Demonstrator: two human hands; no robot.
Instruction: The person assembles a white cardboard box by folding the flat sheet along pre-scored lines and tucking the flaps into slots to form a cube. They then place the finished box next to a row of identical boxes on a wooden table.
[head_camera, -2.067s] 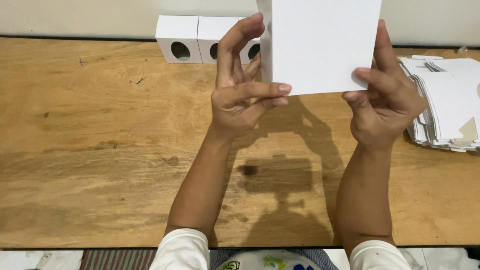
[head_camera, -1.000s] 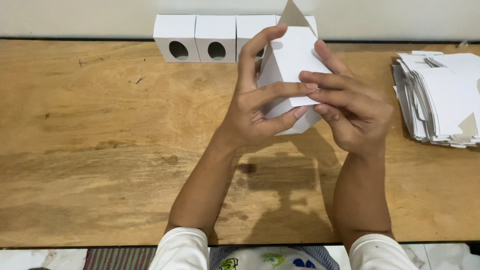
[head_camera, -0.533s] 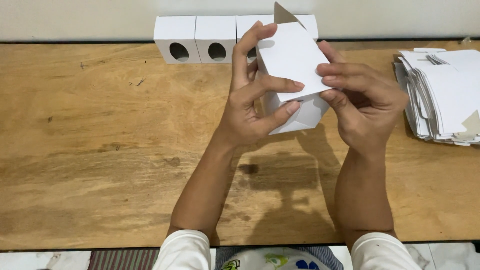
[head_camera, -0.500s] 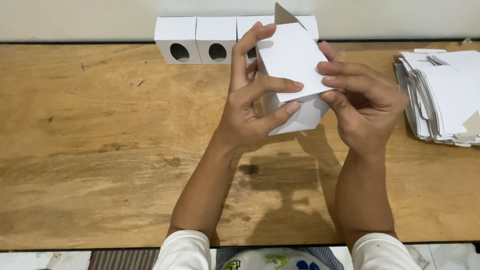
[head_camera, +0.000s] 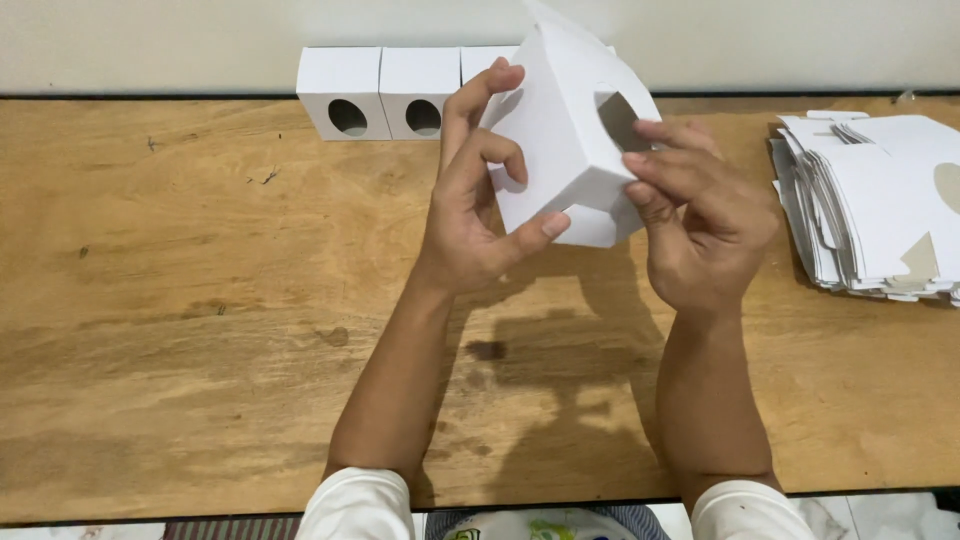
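Both hands hold a white cardboard box (head_camera: 560, 135) tilted in the air above the wooden table (head_camera: 200, 330). It has an oval cut-out on its right face and an open flap at the top. My left hand (head_camera: 475, 215) grips its left side, thumb under the bottom edge. Pressing on the lower right corner beside the cut-out is my right hand (head_camera: 700, 225).
A row of finished white boxes with oval holes (head_camera: 385, 92) stands at the back edge against the wall. A stack of flat, unfolded white box blanks (head_camera: 875, 205) lies at the right of the table.
The flat white blank has been brought down and opened into a box shape. It has since turned so that its oval cut-out faces me.
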